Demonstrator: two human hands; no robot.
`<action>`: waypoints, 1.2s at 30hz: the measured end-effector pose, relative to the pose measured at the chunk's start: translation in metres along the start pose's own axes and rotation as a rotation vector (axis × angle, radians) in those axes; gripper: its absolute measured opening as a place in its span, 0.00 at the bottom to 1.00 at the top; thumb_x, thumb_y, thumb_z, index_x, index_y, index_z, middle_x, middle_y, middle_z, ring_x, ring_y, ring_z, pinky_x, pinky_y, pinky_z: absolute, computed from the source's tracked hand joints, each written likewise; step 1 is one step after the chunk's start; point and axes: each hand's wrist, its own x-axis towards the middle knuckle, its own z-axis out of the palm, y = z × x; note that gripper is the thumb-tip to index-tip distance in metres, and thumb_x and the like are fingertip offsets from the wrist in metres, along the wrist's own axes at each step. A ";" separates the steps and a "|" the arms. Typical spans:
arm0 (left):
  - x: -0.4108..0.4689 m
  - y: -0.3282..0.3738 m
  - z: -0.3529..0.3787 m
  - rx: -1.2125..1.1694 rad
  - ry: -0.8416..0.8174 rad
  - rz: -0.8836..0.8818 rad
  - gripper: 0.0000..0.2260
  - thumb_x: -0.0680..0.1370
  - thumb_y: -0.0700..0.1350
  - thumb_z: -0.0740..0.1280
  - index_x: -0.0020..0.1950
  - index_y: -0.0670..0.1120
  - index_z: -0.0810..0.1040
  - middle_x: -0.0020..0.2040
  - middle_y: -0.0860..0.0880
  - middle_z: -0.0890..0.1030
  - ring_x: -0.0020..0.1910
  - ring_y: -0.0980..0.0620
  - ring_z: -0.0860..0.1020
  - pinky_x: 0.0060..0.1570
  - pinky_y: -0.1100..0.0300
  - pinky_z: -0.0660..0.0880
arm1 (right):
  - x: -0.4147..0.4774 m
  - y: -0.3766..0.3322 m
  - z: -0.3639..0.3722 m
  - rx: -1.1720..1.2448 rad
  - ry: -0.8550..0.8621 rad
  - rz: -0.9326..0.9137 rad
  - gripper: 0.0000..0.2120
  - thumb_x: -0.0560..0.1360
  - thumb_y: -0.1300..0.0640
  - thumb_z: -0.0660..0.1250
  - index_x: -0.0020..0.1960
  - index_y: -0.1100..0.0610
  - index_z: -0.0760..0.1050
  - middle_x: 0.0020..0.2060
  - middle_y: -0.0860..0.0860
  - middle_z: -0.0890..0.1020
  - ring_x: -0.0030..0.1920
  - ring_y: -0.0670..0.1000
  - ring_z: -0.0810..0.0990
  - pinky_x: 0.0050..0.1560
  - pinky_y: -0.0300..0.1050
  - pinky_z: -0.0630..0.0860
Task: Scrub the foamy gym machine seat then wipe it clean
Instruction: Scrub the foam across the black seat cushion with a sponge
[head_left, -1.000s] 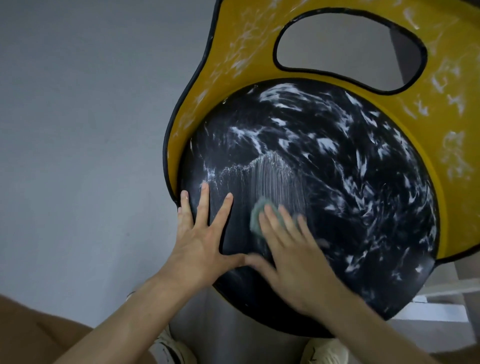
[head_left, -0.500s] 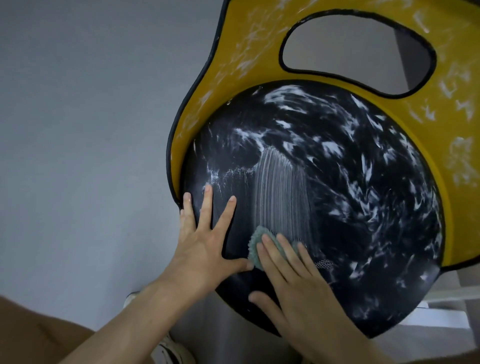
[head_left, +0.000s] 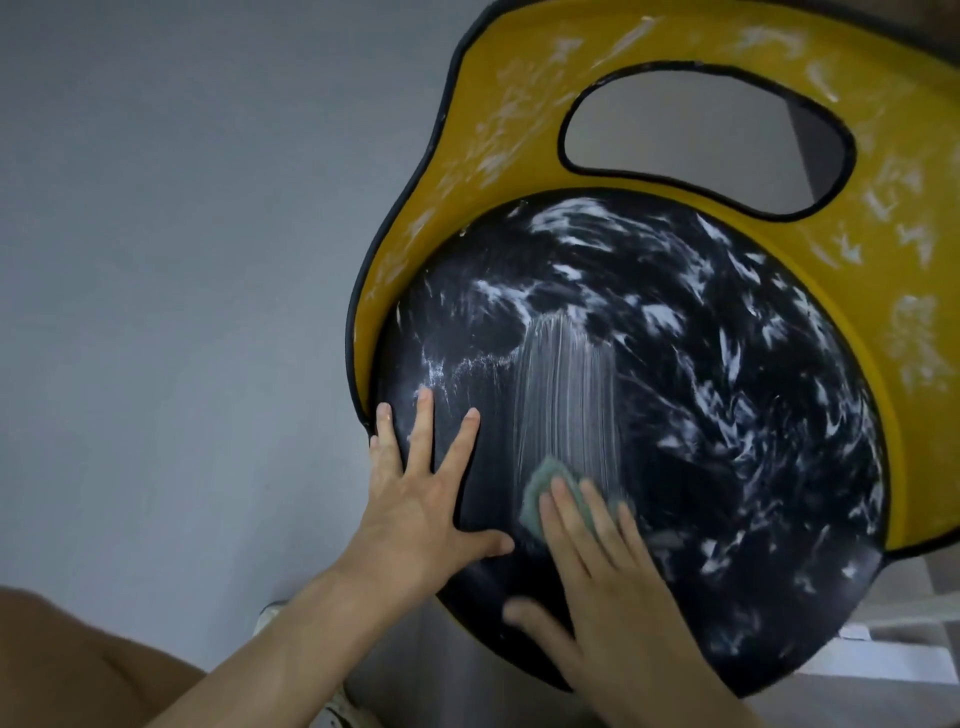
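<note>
At lower centre, the flat right hand presses a scouring pad onto the foamy seat. The left hand, splayed and empty, braces it.

- This looks like a gym or exercise room. The black seat is a round, domed, padded disc of the kind fitted to a workout machine.
- A yellow panel wraps the seat's far and right edges, with black trim and a grip-like opening.
- Left of the seat lies a plain, smooth grey floor.
- White bars of a frame show below the seat's lower right edge.
- A pale shoe stands on the floor near the seat's near-left edge.
</note>
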 end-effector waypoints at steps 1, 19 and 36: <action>0.001 0.000 0.000 -0.004 0.005 0.001 0.55 0.69 0.74 0.66 0.77 0.64 0.27 0.72 0.52 0.17 0.70 0.39 0.17 0.77 0.39 0.35 | -0.004 0.001 0.003 0.012 -0.022 0.004 0.43 0.80 0.27 0.46 0.81 0.60 0.59 0.81 0.54 0.58 0.80 0.57 0.57 0.74 0.58 0.55; 0.004 0.001 0.003 0.117 0.131 0.092 0.53 0.69 0.78 0.61 0.79 0.60 0.30 0.74 0.48 0.20 0.71 0.42 0.18 0.73 0.43 0.27 | -0.016 0.000 0.007 0.004 -0.006 0.038 0.40 0.82 0.30 0.45 0.82 0.58 0.54 0.82 0.51 0.54 0.82 0.54 0.52 0.75 0.56 0.52; 0.021 0.013 0.000 0.174 0.080 0.167 0.54 0.67 0.79 0.58 0.76 0.61 0.25 0.73 0.48 0.18 0.71 0.47 0.18 0.73 0.41 0.26 | -0.008 0.015 0.001 0.022 0.001 -0.007 0.44 0.79 0.26 0.48 0.81 0.59 0.60 0.81 0.53 0.58 0.80 0.56 0.58 0.73 0.58 0.55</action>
